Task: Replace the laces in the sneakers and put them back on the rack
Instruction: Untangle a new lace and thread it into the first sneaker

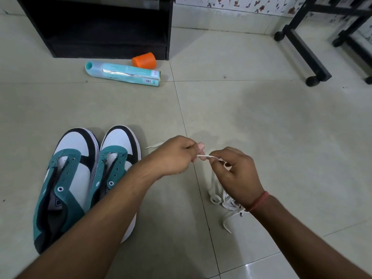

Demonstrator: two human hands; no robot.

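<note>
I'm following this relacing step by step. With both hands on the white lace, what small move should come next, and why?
Probably draw one lace end free and carry it to the nearer sneaker. Both the left hand and right hand pinch it, the rest lies tangled on the floor, and the eyelets are empty.

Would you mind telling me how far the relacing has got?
Done: both sneakers sit unlaced, eyelets bare. In hand: left hand and right hand pinch one white lace; more lace lies heaped beneath. Left: threading both, then the rack.

Left forearm hides right sneaker's [118, 158] heel, seemingly.
</note>
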